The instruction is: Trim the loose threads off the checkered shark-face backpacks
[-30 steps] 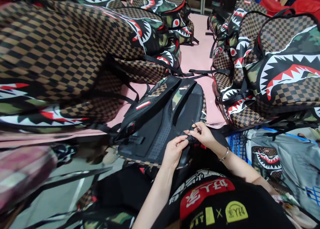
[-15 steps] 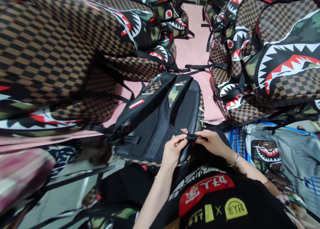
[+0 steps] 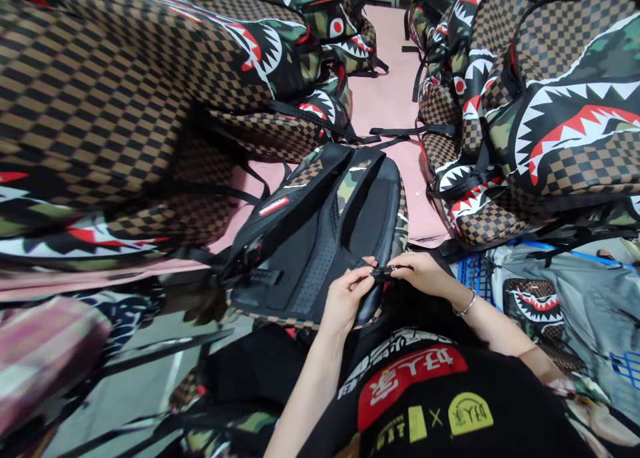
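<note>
A backpack (image 3: 313, 271) lies with its black padded back panel up, its lower end towards me and both shoulder straps on top. At its near right corner, my left hand (image 3: 347, 295) pinches a black strap (image 3: 381, 271) between thumb and fingers. My right hand (image 3: 420, 273), with a bracelet on the wrist, is closed on the same strap's other side, close to the left fingertips. A small dark fitting, perhaps a buckle, sits between the hands; its details are too small to make out.
Checkered shark-mouth backpacks (image 3: 100, 98) are piled on the left, and more backpacks (image 3: 575, 125) on the right, over a pink tabletop (image 3: 385, 105). A blue crate (image 3: 475, 281) with grey plastic stands at the right. Further bags (image 3: 230, 438) lie below, on the left.
My right hand has shifted slightly left, nearer the left hand along the strap. The backpack stays where it was.
</note>
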Available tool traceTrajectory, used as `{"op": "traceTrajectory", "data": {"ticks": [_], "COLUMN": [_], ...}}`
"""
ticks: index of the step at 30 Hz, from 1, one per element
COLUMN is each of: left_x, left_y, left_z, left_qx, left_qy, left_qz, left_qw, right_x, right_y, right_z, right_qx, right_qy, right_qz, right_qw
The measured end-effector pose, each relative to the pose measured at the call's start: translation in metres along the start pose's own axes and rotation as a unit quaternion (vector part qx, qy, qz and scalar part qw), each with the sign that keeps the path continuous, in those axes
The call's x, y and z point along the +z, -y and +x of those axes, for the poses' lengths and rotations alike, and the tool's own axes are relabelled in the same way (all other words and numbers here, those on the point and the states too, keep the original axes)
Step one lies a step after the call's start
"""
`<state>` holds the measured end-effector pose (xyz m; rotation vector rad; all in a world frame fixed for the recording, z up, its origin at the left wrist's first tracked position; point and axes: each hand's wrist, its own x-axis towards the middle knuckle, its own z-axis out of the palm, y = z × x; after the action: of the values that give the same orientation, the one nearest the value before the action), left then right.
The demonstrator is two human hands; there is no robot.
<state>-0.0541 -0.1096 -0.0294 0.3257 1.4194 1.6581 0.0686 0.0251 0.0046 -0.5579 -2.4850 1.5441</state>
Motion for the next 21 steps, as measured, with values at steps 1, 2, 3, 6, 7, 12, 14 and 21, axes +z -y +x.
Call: {"op": "traceTrajectory", "data": {"ticks": [1,2,3,6,7,12,14,21], "left_x": [0.0,0.0,0.001,-0.001,-0.002,-0.004,0.0,0.017], "left_y": [-0.002,-0.004,-0.006,-0.014,-0.016,-0.022,-0.023,-0.024], "left_z": [0.0,-0.001,-0.002,-0.004,-0.004,-0.004,-0.004,-0.005], "left_qx": [-0.012,-0.023,-0.035,-0.074,-0.081,-0.093,-0.116,-0.224], "left_qy": [0.003,0.006,0.009,0.011,0.007,-0.03,-0.042,-0.088], "left_qz": [-0.015,-0.029,-0.04,-0.048,-0.035,-0.017,-0.074,-0.256], "left_qw": [1.0,0.999,0.999,0.996,0.996,0.995,0.99,0.936], "right_x": [0.004,0.008,0.013,0.028,0.033,0.051,0.058,0.068], "right_y": [-0.001,-0.002,-0.004,-0.01,-0.012,-0.021,-0.026,-0.047], "right_z": [0.0,0.001,0.001,0.003,0.003,0.002,0.0,-0.009], "right_qx": [0.022,0.041,0.055,0.06,0.05,-0.023,-0.045,-0.19], "right_qy": [-0.018,-0.041,-0.063,-0.087,-0.084,-0.122,-0.158,-0.209], "right_qz": [0.036,0.068,0.096,0.13,0.12,0.0,-0.067,-0.19], "right_qw": [0.999,0.996,0.992,0.986,0.988,0.992,0.984,0.94]}}
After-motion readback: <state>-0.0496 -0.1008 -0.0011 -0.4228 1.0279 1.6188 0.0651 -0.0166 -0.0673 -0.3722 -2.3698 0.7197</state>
